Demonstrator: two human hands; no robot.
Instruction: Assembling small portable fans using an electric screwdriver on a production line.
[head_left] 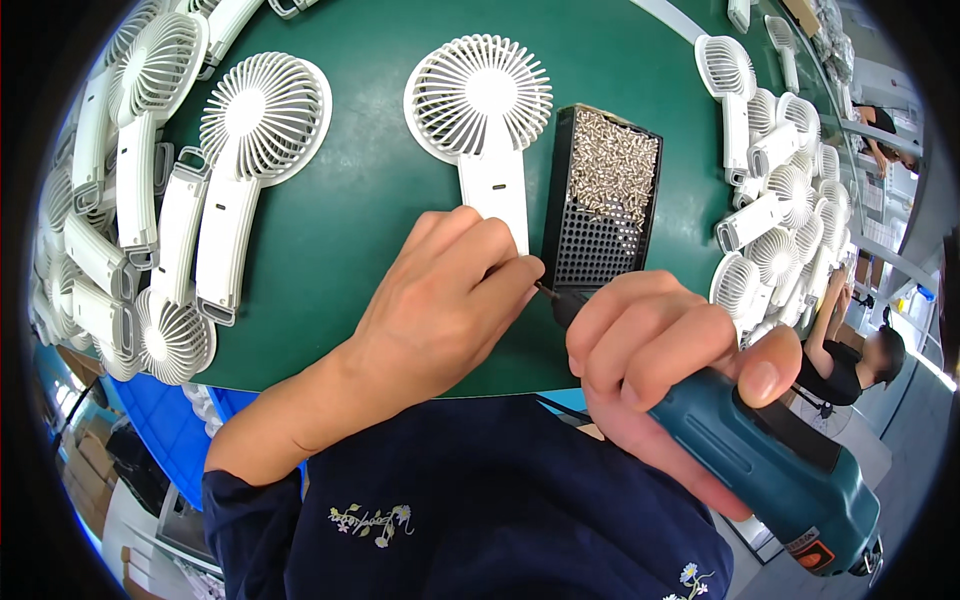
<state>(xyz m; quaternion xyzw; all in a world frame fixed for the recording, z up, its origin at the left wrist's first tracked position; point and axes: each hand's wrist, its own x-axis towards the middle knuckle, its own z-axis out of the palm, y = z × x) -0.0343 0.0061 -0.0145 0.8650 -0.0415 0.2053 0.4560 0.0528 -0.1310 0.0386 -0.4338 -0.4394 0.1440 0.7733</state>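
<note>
Two hands meet at the lower end of one white fan [497, 170], which lies on the table [370, 130], its round grille pointing away from the person and its handle toward them. The left hand [435, 295] has its fingers curled together over the handle's lower end; their tips are hidden, so I cannot tell whether they pinch a screw as well. The right hand [660, 350] wraps its fingers round a teal driver [790, 475], thumb along the top, the bit [544, 290] just beside the left index finger. The fan looks like light, stiff plastic, smooth enough to slide if pushed sideways; the grille's thin ribs seem the fragile part, so the handle is the better hold. The driver is probably heavier, best gripped round its body. Green and flat, the table bears a black tray [590, 248], part filled with small screws [612, 165], just right of the fan, and heaps of fans [780, 255] at either side. A blue bin [165, 430] shows at lower left, a co-worker [850, 375] in black at far right.
</note>
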